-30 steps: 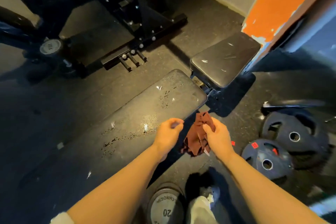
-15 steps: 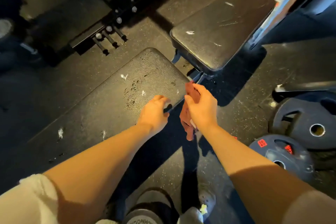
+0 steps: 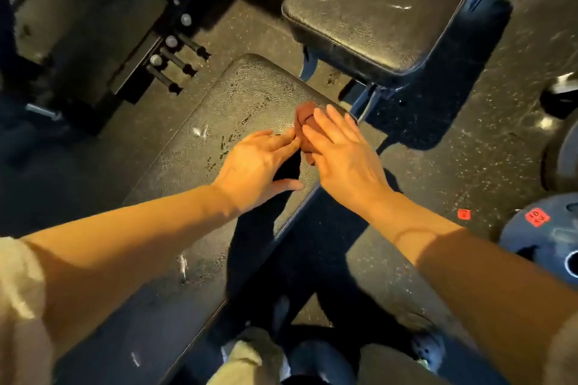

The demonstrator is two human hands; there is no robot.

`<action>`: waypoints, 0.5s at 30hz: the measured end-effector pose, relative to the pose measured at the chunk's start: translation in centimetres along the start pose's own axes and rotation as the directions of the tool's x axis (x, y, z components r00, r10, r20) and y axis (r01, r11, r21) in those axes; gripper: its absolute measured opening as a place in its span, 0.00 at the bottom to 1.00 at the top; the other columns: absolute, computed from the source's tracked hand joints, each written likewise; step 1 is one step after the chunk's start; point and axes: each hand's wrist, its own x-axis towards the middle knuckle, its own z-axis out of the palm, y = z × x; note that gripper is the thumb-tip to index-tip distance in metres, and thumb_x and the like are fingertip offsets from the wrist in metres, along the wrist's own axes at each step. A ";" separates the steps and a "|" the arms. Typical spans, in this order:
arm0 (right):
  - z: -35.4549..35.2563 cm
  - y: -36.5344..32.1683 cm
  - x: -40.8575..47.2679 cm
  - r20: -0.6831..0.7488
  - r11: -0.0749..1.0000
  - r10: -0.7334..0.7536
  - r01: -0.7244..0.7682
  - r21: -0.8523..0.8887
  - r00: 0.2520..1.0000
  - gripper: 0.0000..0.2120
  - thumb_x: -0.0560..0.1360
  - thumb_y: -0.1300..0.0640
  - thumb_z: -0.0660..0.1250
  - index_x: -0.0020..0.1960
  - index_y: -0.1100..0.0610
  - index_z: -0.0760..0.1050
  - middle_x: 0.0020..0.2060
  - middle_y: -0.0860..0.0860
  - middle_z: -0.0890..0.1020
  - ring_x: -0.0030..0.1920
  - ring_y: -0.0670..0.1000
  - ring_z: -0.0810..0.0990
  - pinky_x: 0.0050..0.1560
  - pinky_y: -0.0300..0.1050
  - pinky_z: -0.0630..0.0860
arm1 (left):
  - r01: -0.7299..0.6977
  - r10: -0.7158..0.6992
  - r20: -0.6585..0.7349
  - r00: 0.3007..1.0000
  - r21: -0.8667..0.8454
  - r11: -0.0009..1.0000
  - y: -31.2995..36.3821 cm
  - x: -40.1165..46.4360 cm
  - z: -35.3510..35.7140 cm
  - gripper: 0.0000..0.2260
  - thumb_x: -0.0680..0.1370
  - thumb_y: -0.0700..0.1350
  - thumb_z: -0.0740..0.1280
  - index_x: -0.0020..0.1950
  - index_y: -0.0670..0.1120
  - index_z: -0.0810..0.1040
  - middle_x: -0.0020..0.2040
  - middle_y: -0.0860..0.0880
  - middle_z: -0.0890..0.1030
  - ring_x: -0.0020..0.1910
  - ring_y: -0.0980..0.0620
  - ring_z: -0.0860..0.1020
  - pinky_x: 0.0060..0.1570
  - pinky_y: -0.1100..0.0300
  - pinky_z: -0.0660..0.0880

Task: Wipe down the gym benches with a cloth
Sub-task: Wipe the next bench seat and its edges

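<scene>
Rack (image 3: 103, 40): dark frame at the far left on the floor, with pegs sticking out toward the worktop; well apart from both hands.

Worktop (image 3: 200, 197): the long black bench pad, scuffed and spotted. Its long axis runs from lower left to upper right, ending in a rounded end just beyond the hands. Most of the pad lies to the left of and behind the hands, toward the person.

Left hand (image 3: 256, 162): over the pad near its far end, fingers straight and relaxed, fingertips touching the cloth's left edge. It grips nothing that can be seen.

Cloth (image 3: 305, 117): brown-red, bunched, on the pad close to the far right edge, between the two hands and mostly hidden by them.

Right hand (image 3: 341, 153): fingers straight, laid flat over the cloth and pressing it to the pad. It covers more of the cloth, so it looks like the wiping hand.

Seat pad (image 3: 375, 19): second black cushion, up and right of the hands, apart from the worktop across a gap.

Plate (image 3: 544, 237): weight plate on the floor at the far right.

Coming move: judged a stroke along the long axis, down-left toward the person.
</scene>
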 end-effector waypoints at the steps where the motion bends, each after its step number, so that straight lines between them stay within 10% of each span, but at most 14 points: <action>1: 0.2 0.4 0.2 -0.035 1.000 -0.016 0.016 -0.013 0.999 0.20 0.74 0.62 0.65 0.65 0.63 0.75 0.69 0.62 0.71 0.72 0.62 0.65 0.73 0.55 0.56 | -0.026 0.026 -0.017 1.000 0.016 1.000 -0.2 0.1 0.2 0.33 0.69 0.63 0.71 0.65 0.40 0.77 0.63 0.44 0.79 0.57 0.45 0.80 0.64 0.51 0.70; 15: 0.0 2.4 1.0 -0.077 0.982 -0.141 0.130 -0.134 0.987 0.21 0.74 0.54 0.60 0.62 0.60 0.78 0.64 0.60 0.77 0.67 0.59 0.73 0.70 0.52 0.61 | -0.154 0.178 -0.177 0.968 0.143 0.978 -1.1 0.3 1.7 0.33 0.74 0.67 0.59 0.63 0.41 0.79 0.60 0.46 0.81 0.53 0.45 0.81 0.61 0.58 0.66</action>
